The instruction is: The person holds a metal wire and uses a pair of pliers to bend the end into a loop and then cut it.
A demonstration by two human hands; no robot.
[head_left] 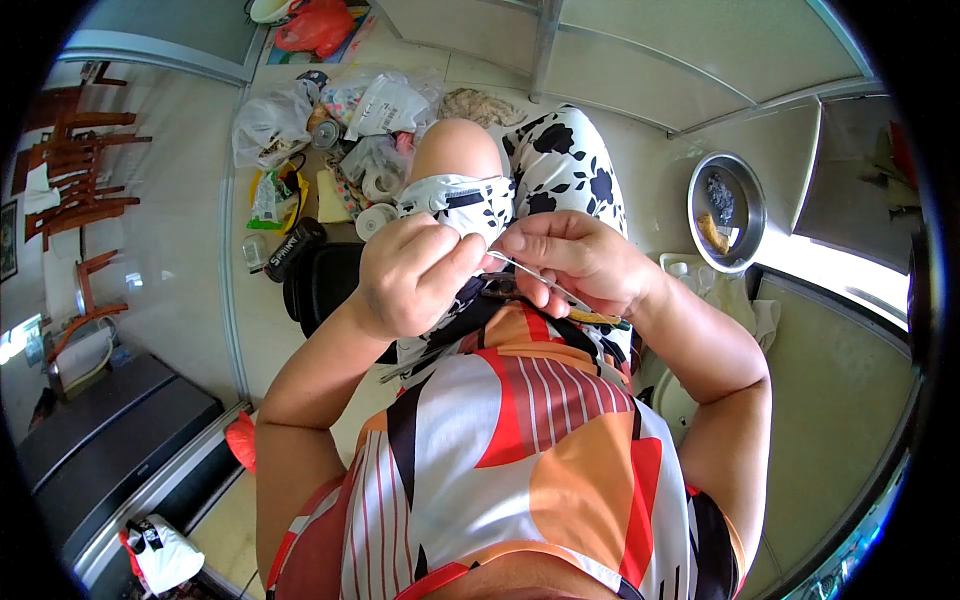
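My left hand [418, 272] is closed in a fist above my lap, its thumb and finger pinched at the upper end of a thin pale strand or wire [535, 275]. Close beside it, my right hand [580, 262] pinches near the same end, and the strand runs down across its fingers. Beneath the right hand, a yellowish item with a dark green end [597, 318] shows in part; its shape is mostly hidden. My knees, in white and black floral trousers [570, 160], are below the hands.
Plastic bags [385, 105], a tape-like white roll [376, 219] and a black cylinder [294, 250] lie on the floor at upper left. A metal basin [727, 212] holding dark scraps stands at right. Cabinet doors [650, 50] line the top.
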